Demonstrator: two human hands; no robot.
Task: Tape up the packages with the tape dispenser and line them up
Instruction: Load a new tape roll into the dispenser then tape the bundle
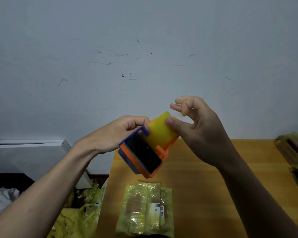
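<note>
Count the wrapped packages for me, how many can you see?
2: one package lies on the table near the front edge; another sits at the right edge, blurred, perhaps several stacked there.

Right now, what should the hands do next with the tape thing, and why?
Probably pull the tape end free. The left hand grips the tape dispenser above the table, and the right hand seems to pick at the yellow tape roll. The package lies just below, waiting.
</note>
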